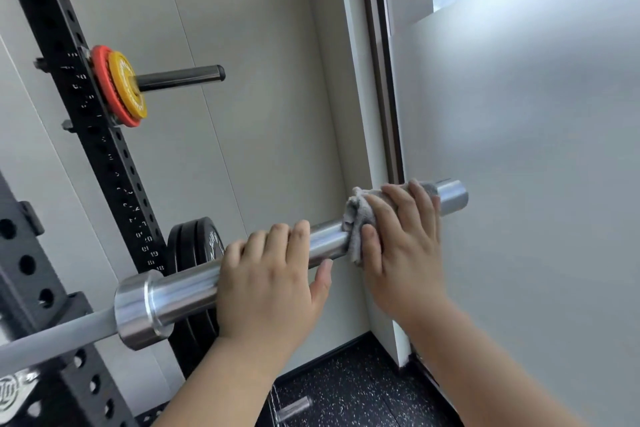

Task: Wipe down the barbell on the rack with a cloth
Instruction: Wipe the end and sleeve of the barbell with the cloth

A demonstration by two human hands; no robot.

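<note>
The barbell's shiny steel sleeve runs from lower left up to its free end at the right, its thin grey shaft resting on the black rack. My left hand wraps over the middle of the sleeve. My right hand presses a grey cloth around the sleeve close to its outer end, fingers curled over the top. Only the end cap shows past the cloth.
A black rack upright carries a storage peg with a red plate and a yellow plate. Black bumper plates hang behind the sleeve. A frosted glass panel stands right beside the sleeve's end. Speckled rubber floor lies below.
</note>
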